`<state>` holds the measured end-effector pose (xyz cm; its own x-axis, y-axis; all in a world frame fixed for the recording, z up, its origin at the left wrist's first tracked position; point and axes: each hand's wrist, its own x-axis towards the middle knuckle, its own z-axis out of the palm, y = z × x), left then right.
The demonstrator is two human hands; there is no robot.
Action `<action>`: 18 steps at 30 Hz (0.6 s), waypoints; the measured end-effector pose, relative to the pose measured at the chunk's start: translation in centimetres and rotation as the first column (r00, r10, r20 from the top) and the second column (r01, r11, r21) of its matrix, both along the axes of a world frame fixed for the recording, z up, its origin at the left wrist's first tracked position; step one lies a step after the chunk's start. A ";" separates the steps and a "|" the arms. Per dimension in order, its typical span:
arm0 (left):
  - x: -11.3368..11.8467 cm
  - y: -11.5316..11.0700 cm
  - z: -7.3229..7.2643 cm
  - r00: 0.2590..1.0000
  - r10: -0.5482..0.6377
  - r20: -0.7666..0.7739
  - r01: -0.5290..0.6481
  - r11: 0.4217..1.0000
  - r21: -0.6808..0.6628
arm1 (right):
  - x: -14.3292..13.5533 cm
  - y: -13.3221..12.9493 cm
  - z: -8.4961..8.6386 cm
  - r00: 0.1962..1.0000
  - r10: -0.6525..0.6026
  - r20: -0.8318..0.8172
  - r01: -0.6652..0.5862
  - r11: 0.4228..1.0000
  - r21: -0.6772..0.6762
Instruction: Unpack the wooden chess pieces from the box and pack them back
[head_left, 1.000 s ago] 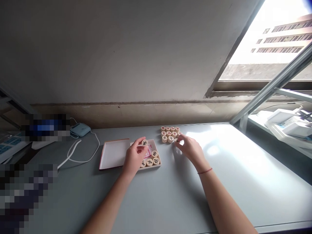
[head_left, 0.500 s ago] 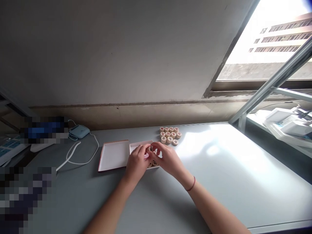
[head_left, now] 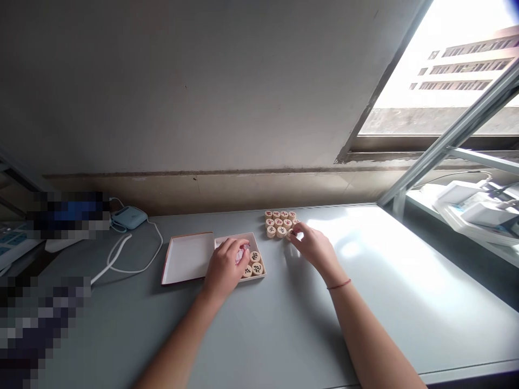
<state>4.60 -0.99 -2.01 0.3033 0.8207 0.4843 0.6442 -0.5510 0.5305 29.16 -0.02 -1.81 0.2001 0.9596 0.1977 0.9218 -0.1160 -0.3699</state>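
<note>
Over the white box point(head_left: 261, 254) is my left hand point(head_left: 227, 265), its fingers curled beside a pinkish-white item point(head_left: 240, 254); whether it grips that item is hidden. Several round wooden pieces with black characters point(head_left: 257, 268) lie in the box's right part. My right hand point(head_left: 314, 246) pinches a round piece with a dark character point(head_left: 292, 233) at the front right of a group of stacked wooden pieces point(head_left: 279, 222). Red characters mark many pieces of that group, which stands in rows near the wall.
An open box lid point(head_left: 188, 258) lies left of the box. Further left are a light blue device point(head_left: 130, 217) and a white cable point(head_left: 117, 254). A metal frame point(head_left: 438, 138) and a shelf with white objects point(head_left: 470, 200) stand at the right.
My right hand has moved right with a piece, from the box to the group. My left hand has stayed over the box, where more black-marked pieces now show.
</note>
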 end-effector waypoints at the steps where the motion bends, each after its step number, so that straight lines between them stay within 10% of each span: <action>1: -0.1 0.1 0.0 1.000 0.002 -0.003 -0.002 1.000 -0.001 | -0.2 0.0 -0.2 1.000 0.006 0.010 -0.006 1.000 -0.016; 13: -0.1 0.0 -0.1 0.983 0.054 -0.175 -0.072 0.992 -0.101 | -1.1 0.2 -0.1 0.997 -0.045 0.057 0.045 0.999 -0.007; 18: 1.2 -0.3 -0.2 0.936 0.142 -0.322 -0.180 0.980 -0.089 | -4.0 -1.2 1.9 0.955 0.192 -0.225 -0.199 0.980 -0.008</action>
